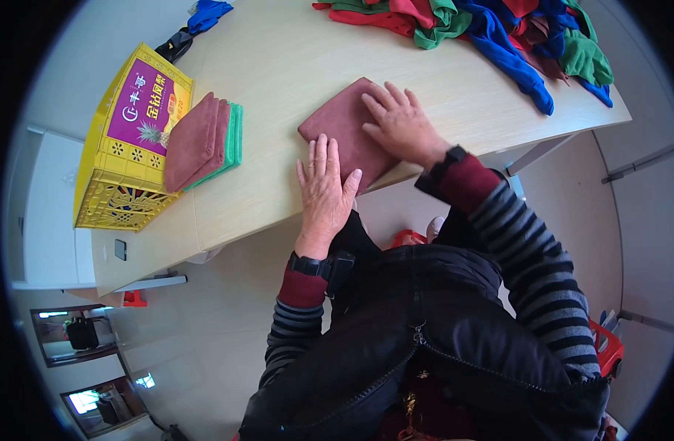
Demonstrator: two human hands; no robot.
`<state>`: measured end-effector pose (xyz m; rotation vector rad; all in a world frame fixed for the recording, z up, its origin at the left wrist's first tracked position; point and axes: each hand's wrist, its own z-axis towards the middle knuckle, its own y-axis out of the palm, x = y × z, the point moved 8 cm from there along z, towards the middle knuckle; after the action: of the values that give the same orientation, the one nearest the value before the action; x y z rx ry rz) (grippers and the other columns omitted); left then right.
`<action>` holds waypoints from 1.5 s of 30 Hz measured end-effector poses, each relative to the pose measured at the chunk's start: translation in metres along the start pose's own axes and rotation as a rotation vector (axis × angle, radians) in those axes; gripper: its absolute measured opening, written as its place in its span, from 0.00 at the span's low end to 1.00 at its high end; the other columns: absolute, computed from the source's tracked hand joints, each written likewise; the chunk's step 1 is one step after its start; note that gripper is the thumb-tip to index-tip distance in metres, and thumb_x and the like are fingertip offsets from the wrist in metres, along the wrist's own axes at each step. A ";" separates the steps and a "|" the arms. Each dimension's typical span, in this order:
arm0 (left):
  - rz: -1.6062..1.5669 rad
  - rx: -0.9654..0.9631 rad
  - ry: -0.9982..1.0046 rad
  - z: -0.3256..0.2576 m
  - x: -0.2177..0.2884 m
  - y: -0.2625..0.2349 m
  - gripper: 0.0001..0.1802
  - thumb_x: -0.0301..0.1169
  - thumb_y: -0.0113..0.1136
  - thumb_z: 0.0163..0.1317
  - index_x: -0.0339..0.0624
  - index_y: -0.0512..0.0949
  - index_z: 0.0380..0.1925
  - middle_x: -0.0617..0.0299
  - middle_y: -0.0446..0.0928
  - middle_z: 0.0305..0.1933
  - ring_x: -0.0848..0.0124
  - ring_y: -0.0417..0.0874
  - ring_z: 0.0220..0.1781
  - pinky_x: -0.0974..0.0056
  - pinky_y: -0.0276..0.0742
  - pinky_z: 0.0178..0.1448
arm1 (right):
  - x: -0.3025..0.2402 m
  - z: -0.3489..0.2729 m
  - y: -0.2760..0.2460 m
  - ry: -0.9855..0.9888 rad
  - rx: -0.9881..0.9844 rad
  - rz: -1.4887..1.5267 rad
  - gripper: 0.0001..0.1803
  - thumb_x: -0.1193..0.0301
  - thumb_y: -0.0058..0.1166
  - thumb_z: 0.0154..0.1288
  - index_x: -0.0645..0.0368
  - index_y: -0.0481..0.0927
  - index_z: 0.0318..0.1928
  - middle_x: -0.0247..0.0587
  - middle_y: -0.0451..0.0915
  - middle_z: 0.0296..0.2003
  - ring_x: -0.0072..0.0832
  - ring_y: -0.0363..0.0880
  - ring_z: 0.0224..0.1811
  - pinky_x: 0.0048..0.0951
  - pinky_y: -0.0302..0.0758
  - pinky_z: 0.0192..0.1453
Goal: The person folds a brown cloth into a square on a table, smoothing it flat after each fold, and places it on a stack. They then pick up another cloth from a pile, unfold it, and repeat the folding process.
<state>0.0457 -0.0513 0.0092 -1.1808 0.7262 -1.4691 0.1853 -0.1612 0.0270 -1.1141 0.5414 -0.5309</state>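
Observation:
A folded brownish-red towel (pixel 344 121) lies flat on the table near its front edge, one corner reaching the edge. My left hand (pixel 326 187) rests on its near left side, fingers stretched out. On its right part lies my right hand (pixel 407 126), palm down with the fingers spread. To the left is a small stack of folded towels, brownish-red ones (pixel 194 143) with green ones (pixel 232 140) beside them, leaning against a yellow crate. Neither hand grips anything.
The yellow plastic crate (pixel 127 195) stands at the table's left. A loose heap of red, green and blue cloths (pixel 491 37) covers the far right. A phone (pixel 121 250) lies near the left end, and a blue cloth item (pixel 208 16) at the far left. A red stool (pixel 607 349) is at right.

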 end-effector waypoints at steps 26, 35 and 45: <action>0.047 0.023 -0.033 0.000 0.001 0.002 0.34 0.39 0.47 0.73 0.39 0.59 0.76 0.54 0.53 0.82 0.51 0.53 0.82 0.37 0.46 0.82 | 0.013 -0.041 -0.007 0.121 0.008 0.110 0.29 0.58 0.43 0.79 0.52 0.64 0.75 0.46 0.62 0.75 0.47 0.55 0.79 0.50 0.50 0.82; -0.005 0.027 -0.039 0.000 0.001 -0.002 0.32 0.41 0.43 0.77 0.42 0.58 0.77 0.56 0.53 0.82 0.53 0.51 0.84 0.38 0.42 0.83 | 0.050 -0.043 -0.024 0.230 0.025 -0.133 0.30 0.60 0.47 0.77 0.56 0.64 0.74 0.49 0.66 0.72 0.48 0.57 0.78 0.51 0.51 0.81; 0.036 0.041 0.023 0.031 0.019 0.006 0.34 0.41 0.52 0.74 0.36 0.60 0.74 0.49 0.56 0.80 0.50 0.53 0.82 0.36 0.46 0.81 | -0.028 -0.006 -0.002 -0.072 -0.018 0.213 0.31 0.56 0.48 0.76 0.56 0.67 0.73 0.46 0.65 0.73 0.45 0.57 0.78 0.49 0.52 0.81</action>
<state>0.0774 -0.0663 0.0196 -1.1154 0.7261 -1.4637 0.1599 -0.1483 0.0309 -1.0741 0.5950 -0.3009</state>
